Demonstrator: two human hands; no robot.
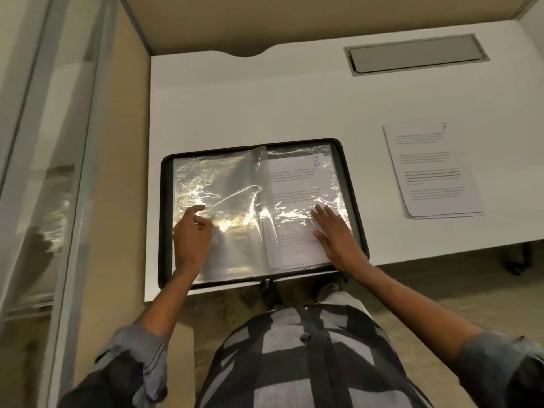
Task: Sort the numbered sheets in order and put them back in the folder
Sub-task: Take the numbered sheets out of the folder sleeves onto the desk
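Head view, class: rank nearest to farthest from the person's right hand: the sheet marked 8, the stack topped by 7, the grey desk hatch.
1. Sheet marked 8: under the right hand, in the folder.
2. Stack topped by 7: on the desk, rightward.
3. Grey desk hatch: far back.

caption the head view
Left hand and right hand on clear sleeves of open black zip folder, white sheet 8 inside

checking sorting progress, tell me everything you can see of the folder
The folder lies open and flat at the near edge of the white table. It is black with a rounded zip rim, its pull at the near middle. Inside are clear, glossy, crinkled plastic sleeves. The right one holds a printed sheet marked 8. The right hand rests flat on it; the left hand touches the left side with its forefinger.
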